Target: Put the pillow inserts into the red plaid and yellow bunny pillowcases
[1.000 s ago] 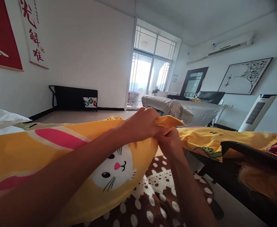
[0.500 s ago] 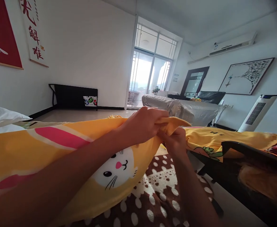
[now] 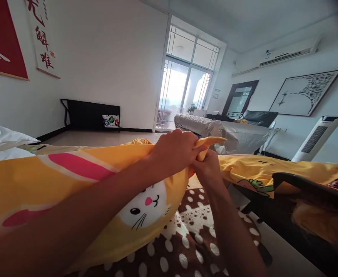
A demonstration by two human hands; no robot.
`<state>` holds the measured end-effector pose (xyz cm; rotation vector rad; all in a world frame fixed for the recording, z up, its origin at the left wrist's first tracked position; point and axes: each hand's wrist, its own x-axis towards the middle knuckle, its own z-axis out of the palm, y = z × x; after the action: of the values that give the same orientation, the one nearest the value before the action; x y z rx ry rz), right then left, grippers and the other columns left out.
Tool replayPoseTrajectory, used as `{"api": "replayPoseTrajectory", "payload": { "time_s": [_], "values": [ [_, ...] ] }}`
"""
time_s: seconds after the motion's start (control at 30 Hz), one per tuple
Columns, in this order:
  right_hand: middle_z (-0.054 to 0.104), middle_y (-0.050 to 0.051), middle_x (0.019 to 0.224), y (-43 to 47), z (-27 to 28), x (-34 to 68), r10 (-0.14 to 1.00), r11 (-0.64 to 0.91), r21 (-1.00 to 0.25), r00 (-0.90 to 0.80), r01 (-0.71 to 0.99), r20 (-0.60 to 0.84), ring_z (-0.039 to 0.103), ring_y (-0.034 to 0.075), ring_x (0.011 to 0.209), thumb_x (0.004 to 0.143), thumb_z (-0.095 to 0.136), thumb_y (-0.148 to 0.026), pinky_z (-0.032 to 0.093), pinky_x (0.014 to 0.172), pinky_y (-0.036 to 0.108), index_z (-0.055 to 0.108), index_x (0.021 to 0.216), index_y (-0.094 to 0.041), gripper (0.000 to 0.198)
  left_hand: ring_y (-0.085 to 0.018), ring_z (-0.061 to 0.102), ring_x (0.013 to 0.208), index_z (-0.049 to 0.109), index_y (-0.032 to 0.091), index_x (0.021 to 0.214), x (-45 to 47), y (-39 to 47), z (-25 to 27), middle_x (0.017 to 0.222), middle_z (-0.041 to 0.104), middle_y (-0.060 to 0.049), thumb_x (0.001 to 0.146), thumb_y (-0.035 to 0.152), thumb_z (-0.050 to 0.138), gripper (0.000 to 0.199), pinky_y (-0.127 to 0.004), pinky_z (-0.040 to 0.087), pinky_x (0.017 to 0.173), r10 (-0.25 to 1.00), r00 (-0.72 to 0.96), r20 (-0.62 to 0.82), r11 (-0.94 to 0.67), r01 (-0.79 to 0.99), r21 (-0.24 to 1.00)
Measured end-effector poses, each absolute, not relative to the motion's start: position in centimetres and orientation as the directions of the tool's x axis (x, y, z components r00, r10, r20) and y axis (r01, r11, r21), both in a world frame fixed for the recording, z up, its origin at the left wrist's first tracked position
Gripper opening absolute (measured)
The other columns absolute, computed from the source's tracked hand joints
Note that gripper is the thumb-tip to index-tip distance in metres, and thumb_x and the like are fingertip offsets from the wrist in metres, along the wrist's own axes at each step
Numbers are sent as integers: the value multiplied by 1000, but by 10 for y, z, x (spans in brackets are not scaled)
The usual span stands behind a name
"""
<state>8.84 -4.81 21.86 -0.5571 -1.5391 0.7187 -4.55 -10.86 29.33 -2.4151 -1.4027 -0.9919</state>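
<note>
A yellow cloth (image 3: 154,250), printed with a white rabbit face and pink ears, stretches from the left side toward the middle of the head view and looks like bedding. My left hand (image 3: 174,150) is closed on its gathered right end. Close against it, my right hand (image 3: 208,167) pinches the same bunched end from below. A twisted tip of the cloth sticks out to the right above my fingers. Both hands hide part of the gathered fabric. Below them lies a brown blanket (image 3: 199,240) with white dots.
More yellow fabric (image 3: 244,169) with a carrot print lies at the right over a black chair-like frame (image 3: 302,184). White bedding (image 3: 7,138) is at the left. Farther back stand a plastic-covered piece of furniture (image 3: 238,134), a tower fan (image 3: 316,140) and a black folded frame (image 3: 91,115).
My right hand has shifted slightly left and up, nearer my left hand. The cloth's free tip has moved left and up and looks more pointed. Both hands keep their hold.
</note>
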Motion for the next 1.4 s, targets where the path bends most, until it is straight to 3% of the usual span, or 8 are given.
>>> {"api": "replayPoseTrajectory", "payload": {
  "time_s": [0.23,0.43,0.6,0.77,0.9,1.03,1.2,1.4],
  "values": [
    [68,3,70,-46,197,104,746,579,-809,-338,-96,574,62,19,65,59,79,-34,52,55,28,68,80,-17,29,-11,40,54,43,20,59,-46,-104,288,60,51,2,89,36,42,34,-27,31,54,619,389,682,-698,671,251],
    [57,-1,51,-57,186,105,750,661,-746,-83,82,656,50,12,47,68,73,-36,40,41,22,62,59,-15,25,-10,34,54,40,19,57,-51,-104,287,55,43,5,88,31,47,34,-24,30,54,569,476,671,-786,555,273],
    [66,2,65,-41,173,117,754,615,-787,-253,-55,607,59,17,58,64,76,-35,49,50,26,67,69,-17,20,-8,37,59,55,17,65,-53,-104,288,60,45,5,90,35,47,33,-22,31,57,560,500,661,-824,419,381],
    [66,0,71,-37,166,96,744,657,-746,-65,-112,665,59,16,67,62,76,-27,49,58,26,65,74,-19,18,-7,40,57,56,17,65,-47,-106,289,59,45,5,86,34,51,28,-21,32,54,594,526,609,-805,394,444],
    [66,1,69,-38,163,80,769,623,-774,-88,-117,633,60,18,70,63,73,-27,50,59,27,63,70,-19,15,-9,47,62,58,20,70,-46,-111,293,66,55,3,88,38,46,29,-23,36,58,583,461,669,-799,473,371],
    [69,2,75,-33,163,80,793,567,-802,-138,-189,593,62,19,72,61,73,-26,51,60,28,63,76,-20,19,-14,52,69,60,21,93,-47,-112,292,83,63,-1,75,47,61,32,-26,38,60,660,320,679,-627,733,264],
    [70,3,88,-12,169,93,764,569,-775,-173,-274,622,64,20,74,54,81,-27,54,65,31,62,95,-22,46,-11,37,53,43,18,51,-49,-107,287,52,41,2,85,42,48,41,-27,27,53,742,322,588,-567,769,295],
    [68,4,73,-12,176,104,743,572,-785,-255,-238,619,62,19,64,67,73,-46,52,58,30,66,85,-18,35,-8,29,47,30,19,47,-52,-98,286,47,30,5,82,46,51,50,-26,23,49,753,257,605,-608,623,492]
  ]
}}
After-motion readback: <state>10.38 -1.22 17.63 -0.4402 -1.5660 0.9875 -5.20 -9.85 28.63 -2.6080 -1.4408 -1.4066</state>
